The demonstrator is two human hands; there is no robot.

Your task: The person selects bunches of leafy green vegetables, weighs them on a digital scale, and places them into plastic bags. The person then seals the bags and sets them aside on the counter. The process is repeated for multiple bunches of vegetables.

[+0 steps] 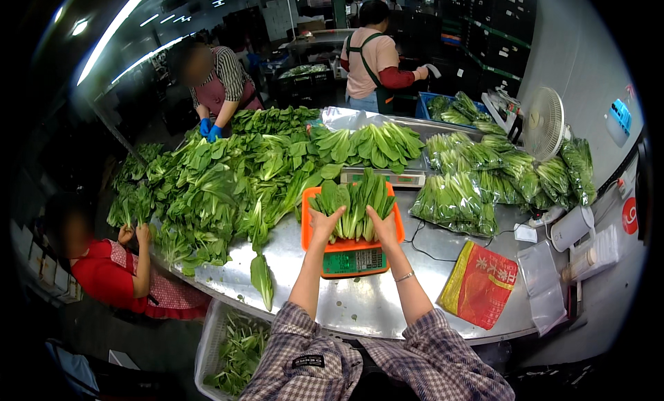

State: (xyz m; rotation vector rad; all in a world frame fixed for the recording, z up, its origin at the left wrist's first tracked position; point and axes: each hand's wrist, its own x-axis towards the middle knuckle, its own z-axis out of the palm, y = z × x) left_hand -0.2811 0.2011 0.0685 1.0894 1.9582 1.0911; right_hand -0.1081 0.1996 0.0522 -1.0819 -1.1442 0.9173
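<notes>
Leafy greens bunch [356, 211] sits in orange tray [306, 222] on scale with green panel [356, 261], stems toward wearer. Left hand [324, 223] half-curled round bunch's left side, thumb over stalks; right hand [382, 226] mirrors it, gripping right side. Can't tell if bunch is touching tray bottom. Loose greens pile [207, 187] left, bagged greens [455, 202] right, red-yellow bag [484, 283] near table edge.

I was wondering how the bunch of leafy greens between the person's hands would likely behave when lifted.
The bunch of leafy greens would probably flop at the far end, where its broad leaves look thin. Its pale stalks look thicker, so that end may stay stiffer. No tie shows, so it might spread apart if held loosely.
</notes>
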